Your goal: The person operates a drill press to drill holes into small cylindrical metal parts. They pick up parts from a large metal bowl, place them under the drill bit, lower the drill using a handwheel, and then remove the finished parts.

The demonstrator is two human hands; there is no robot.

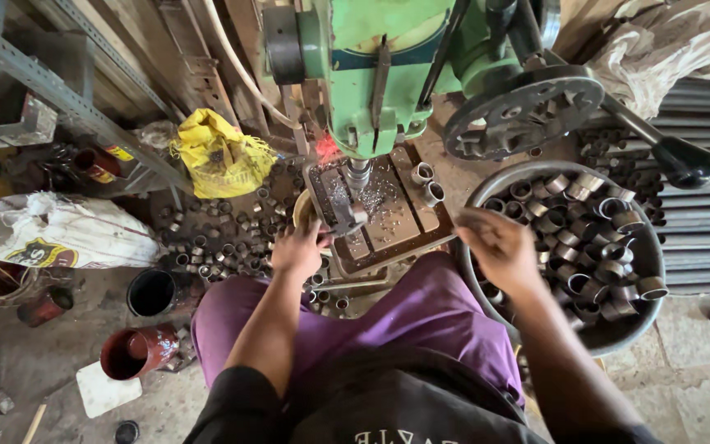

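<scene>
A green drill press [388,66] stands in front of me, its chuck and bit [357,177] above a rusty slotted work table [396,218] strewn with metal chips. My left hand [299,247] rests at the table's left edge, gripping a dark clamp or vise handle [343,222] under the bit. My right hand [499,247] hovers over the rim of a round metal basin [638,325] full of short steel rings, fingers curled; whether it holds a ring is hidden. Two rings [426,182] sit on the table's right side.
The black-knobbed feed lever [684,160] juts right. Several loose rings litter the floor [215,238] at left near a yellow sack [219,156], a white sack [59,230], a dark pot [151,292] and a red can [137,349]. Steel tubes [704,214] lie stacked right.
</scene>
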